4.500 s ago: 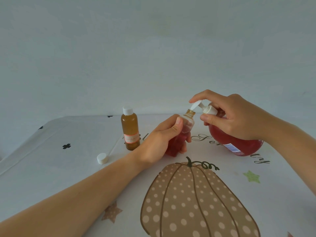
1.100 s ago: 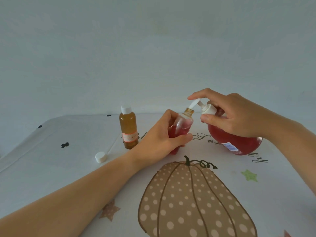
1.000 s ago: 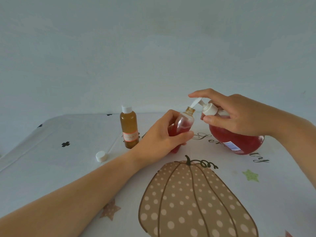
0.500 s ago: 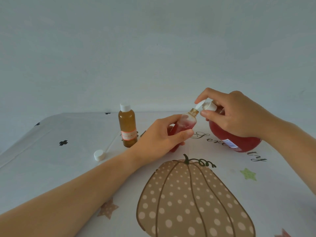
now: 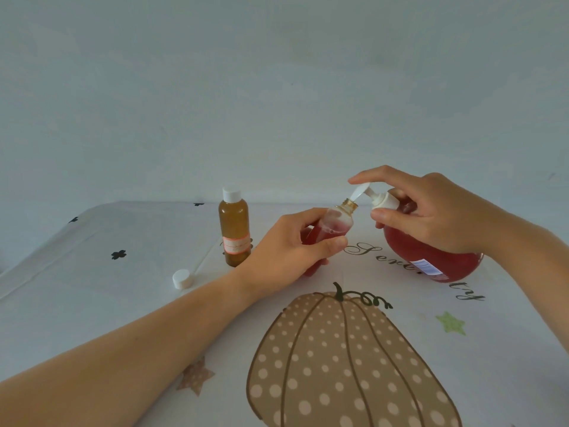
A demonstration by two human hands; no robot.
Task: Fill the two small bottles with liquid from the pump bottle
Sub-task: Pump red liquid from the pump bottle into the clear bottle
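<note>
Head view, item one: your left hand (image 5: 289, 251), fingers and thumb wrapped round the small bottle (image 5: 334, 224) toward the table's far edge, long axis leaning up-right, open neck just under the spout (image 5: 358, 192). Item two: your right hand (image 5: 431, 217), forefinger on the pump head, thumb and other fingers curled at the collar of the red pump bottle (image 5: 431, 257). Item three: amber capped bottle (image 5: 234, 232) upright to the left, with a loose white cap (image 5: 181, 278) beyond it.

red pump btl (image 5: 431, 257), amber btl (image 5: 234, 232), white cap (image 5: 181, 278)
</note>
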